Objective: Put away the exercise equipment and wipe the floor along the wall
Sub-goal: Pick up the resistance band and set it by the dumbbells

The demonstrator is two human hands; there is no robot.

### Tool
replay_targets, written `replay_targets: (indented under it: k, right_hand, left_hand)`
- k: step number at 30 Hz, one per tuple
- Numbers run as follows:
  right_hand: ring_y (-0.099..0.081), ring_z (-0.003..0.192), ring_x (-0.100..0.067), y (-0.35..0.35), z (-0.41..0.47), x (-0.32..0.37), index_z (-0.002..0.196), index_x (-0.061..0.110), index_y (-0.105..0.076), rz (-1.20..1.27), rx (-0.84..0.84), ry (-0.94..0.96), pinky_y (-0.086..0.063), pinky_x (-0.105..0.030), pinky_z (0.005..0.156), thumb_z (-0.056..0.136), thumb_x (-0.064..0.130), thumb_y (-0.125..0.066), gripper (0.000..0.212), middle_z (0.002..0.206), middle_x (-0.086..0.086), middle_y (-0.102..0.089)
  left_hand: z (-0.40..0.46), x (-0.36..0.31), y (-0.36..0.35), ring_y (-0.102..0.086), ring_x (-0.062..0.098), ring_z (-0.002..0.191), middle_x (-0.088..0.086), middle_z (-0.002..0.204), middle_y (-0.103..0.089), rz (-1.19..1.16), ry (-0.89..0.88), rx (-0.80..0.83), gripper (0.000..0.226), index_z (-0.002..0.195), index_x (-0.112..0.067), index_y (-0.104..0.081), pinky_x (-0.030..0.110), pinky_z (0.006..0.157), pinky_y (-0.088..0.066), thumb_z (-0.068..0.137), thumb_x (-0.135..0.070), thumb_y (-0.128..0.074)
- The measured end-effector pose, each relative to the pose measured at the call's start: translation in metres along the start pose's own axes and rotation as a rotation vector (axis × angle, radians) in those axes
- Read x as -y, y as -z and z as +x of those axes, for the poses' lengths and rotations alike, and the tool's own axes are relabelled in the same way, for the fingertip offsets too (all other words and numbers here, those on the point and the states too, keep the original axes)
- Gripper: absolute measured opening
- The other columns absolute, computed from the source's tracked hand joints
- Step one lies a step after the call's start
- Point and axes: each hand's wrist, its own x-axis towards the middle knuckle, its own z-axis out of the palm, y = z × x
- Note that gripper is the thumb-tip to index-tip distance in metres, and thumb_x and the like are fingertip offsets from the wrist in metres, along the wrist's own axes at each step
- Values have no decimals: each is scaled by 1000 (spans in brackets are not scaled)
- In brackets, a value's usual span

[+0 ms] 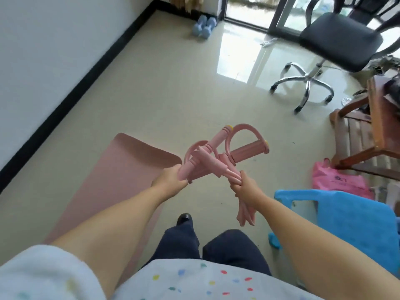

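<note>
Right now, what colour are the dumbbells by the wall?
Light blue dumbbells, seen in the head view, on the floor near the black baseboard.

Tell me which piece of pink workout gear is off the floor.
The pink resistance pull-rope with foam handles, gripped by both the left hand and the right hand. The flat pink rubber exercise mat is lying unrolled on the tiles.

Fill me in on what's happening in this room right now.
A standing person holds a folded pink pedal resistance band in both hands: the left hand grips one end, the right hand bunches its rubber tubes. A pink exercise mat lies flat on the tiled floor, and two light-blue dumbbells sit by the wall.
</note>
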Motion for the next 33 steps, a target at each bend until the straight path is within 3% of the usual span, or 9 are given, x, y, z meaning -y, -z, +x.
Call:
replay_targets:
  k: [3,6,11,16,22,25,29,33]
  right_hand:
    - [-64,88,-31,46,33,-1,109,17,-41,76,-74,-51,-54,-46,81,92,21,-44,18,97,-13,-60]
    - [-62,83,-29,103,71,-7,105,18,-41,113,-86,-108,-51,-40,75,91,18,-44,15,94,-11,-58]
    - [-64,85,-34,213,157,-11,101,19,-39,100,-121,-86,-54,-48,80,88,20,-47,15,92,-10,-57]
    - [-61,83,-32,296,239,15,102,13,-44,83,-88,-55,-54,-52,81,86,18,-47,16,93,-14,-58]
    - [-60,81,-29,313,331,98,106,13,-41,91,32,-15,-52,-41,75,92,13,-44,14,89,-9,-55]
    - [-59,84,-25,312,383,146,113,14,-42,21,118,39,-56,-41,81,93,16,-47,21,93,-9,-56]
    - [-55,80,-24,324,456,222,110,10,-45,-7,139,95,-54,-47,83,90,13,-48,20,95,-13,-56]
    - [-56,76,-21,344,517,297,107,11,-45,30,102,100,-55,-42,77,90,14,-48,17,90,-10,-57]
  left_hand:
    - [58,-53,13,-57,23,81,-1,90,-64,86,-85,49,14,94,-25,-55,29,64,-41,81,-27,-56]
    - [119,-106,10,-58,24,75,0,85,-64,121,-111,76,18,98,-26,-59,30,66,-47,81,-28,-55]
    - [212,-197,12,-62,27,68,4,81,-66,80,-162,35,16,96,-24,-58,35,66,-55,80,-26,-55]
    - [280,-262,42,-61,26,68,3,81,-64,17,-135,-36,20,100,-23,-58,34,63,-53,81,-24,-53]
    - [351,-258,96,-61,28,73,5,86,-64,-49,38,-85,20,99,-20,-57,40,67,-56,80,-22,-52]
    - [395,-239,136,-61,29,75,6,86,-62,-54,114,-75,20,99,-17,-56,38,68,-55,81,-21,-52]
    - [461,-228,206,-61,29,78,7,88,-64,-62,122,-81,22,105,-17,-56,35,68,-52,84,-23,-51]
    - [533,-233,287,-62,29,81,7,91,-64,-36,86,-84,22,104,-18,-58,34,67,-50,84,-25,-51]
